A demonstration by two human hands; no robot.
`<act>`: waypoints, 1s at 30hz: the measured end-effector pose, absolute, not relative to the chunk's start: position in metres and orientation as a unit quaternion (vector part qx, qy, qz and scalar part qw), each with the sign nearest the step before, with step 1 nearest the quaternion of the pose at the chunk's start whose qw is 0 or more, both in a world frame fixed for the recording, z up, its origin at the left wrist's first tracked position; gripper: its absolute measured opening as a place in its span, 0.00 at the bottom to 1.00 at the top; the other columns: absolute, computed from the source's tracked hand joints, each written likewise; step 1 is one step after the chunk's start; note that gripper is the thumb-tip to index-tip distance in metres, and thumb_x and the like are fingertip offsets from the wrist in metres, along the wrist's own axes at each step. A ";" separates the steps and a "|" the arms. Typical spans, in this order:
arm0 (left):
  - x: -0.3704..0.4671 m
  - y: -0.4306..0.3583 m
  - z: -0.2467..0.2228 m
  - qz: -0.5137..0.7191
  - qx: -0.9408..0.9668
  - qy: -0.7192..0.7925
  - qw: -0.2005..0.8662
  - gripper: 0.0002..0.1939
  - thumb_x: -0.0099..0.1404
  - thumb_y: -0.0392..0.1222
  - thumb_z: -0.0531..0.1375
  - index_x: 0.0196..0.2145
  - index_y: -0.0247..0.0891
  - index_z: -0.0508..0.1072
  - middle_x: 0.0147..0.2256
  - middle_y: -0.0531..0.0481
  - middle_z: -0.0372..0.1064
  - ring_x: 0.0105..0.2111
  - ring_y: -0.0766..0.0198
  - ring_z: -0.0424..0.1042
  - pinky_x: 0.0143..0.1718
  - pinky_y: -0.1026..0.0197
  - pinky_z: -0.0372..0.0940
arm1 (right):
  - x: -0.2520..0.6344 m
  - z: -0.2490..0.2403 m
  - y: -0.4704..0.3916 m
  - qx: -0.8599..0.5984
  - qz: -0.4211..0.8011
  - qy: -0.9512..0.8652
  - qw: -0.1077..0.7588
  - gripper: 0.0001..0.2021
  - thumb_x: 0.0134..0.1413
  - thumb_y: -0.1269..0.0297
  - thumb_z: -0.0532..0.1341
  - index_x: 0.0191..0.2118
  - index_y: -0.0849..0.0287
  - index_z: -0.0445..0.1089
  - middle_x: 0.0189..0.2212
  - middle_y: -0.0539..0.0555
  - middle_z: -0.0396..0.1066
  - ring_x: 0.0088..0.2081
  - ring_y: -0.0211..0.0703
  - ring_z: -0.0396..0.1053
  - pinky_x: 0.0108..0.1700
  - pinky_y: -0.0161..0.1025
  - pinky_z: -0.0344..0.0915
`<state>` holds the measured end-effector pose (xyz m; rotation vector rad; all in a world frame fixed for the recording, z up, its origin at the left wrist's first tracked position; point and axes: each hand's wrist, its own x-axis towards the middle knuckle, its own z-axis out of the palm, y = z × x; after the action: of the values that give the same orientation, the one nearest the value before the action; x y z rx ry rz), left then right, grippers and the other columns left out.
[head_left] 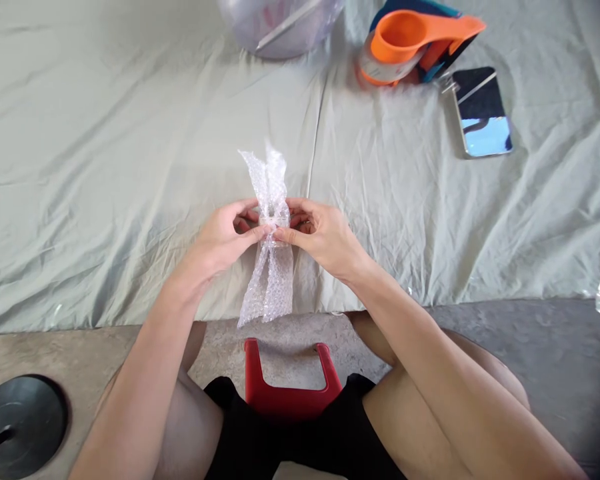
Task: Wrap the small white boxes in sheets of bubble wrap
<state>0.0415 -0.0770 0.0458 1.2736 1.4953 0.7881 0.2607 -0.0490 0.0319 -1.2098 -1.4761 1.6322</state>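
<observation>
Item: one bubble-wrap strip [276, 287], clear, gathered at the waist, flaring at both ends. Contents, if any: not showing.

Location: it is sitting at the near edge of the cloth-covered surface [130, 180], with its lower end reaching just past that edge. Whether its underside is touching the cloth cannot be told.

Grip: left hand [224, 237] is pinching the waist from the left, thumb on top, fingers curling behind; right hand [329, 237] is mirroring it from the right. Neither is letting go. The thumb tips are lying nearly together over the gathered middle.

Handling note (judgement): the step appears to be pressing and gathering the waist. Good work would mean having both thumbs bearing evenly on the overlap, the fingers supporting from behind, and the pressure staying light enough that the bubbles are not bursting. Uneven pulling would probably be skewing the folds.

Orientation: the long axis is running away from the near edge, roughly square to it. The upper end is splitting into two tips pointing towards the far side; the lower end is parting into two broader tails pointing back over the near edge.

Also present: phone [484, 112] and orange tape dispenser [405, 33], both lying farther from the near edge, to the right.
</observation>
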 end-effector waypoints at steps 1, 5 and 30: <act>0.042 -0.076 0.045 0.325 0.527 0.614 0.490 0.15 0.68 0.42 0.73 0.52 0.41 0.85 0.44 0.46 0.83 0.40 0.59 0.80 0.44 0.54 0.77 | 0.260 0.033 -0.050 -0.457 0.618 -0.559 0.309 0.21 0.57 0.54 0.82 0.53 0.55 0.83 0.41 0.53 0.83 0.40 0.47 0.78 0.47 0.50 0.80; 0.045 -0.078 0.043 0.331 0.548 0.623 0.449 0.11 0.68 0.38 0.73 0.48 0.40 0.82 0.46 0.46 0.84 0.43 0.57 0.80 0.48 0.53 0.77 | 0.260 0.029 -0.050 -0.462 0.601 -0.565 0.327 0.20 0.55 0.53 0.82 0.47 0.55 0.80 0.51 0.56 0.82 0.38 0.42 0.74 0.41 0.47 0.75; 0.039 -0.128 0.051 0.264 0.851 0.449 0.072 0.23 0.83 0.23 0.52 0.60 0.44 0.80 0.58 0.46 0.82 0.54 0.57 0.83 0.55 0.54 0.80 | 0.279 0.008 -0.069 -0.284 0.248 -0.829 0.413 0.14 0.75 0.76 0.58 0.50 0.48 0.74 0.56 0.57 0.82 0.55 0.51 0.83 0.54 0.54 0.83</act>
<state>0.0387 -0.1279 0.0508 2.5556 1.3492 0.7939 0.2789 -0.0690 0.0083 -0.7131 -2.0847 0.6235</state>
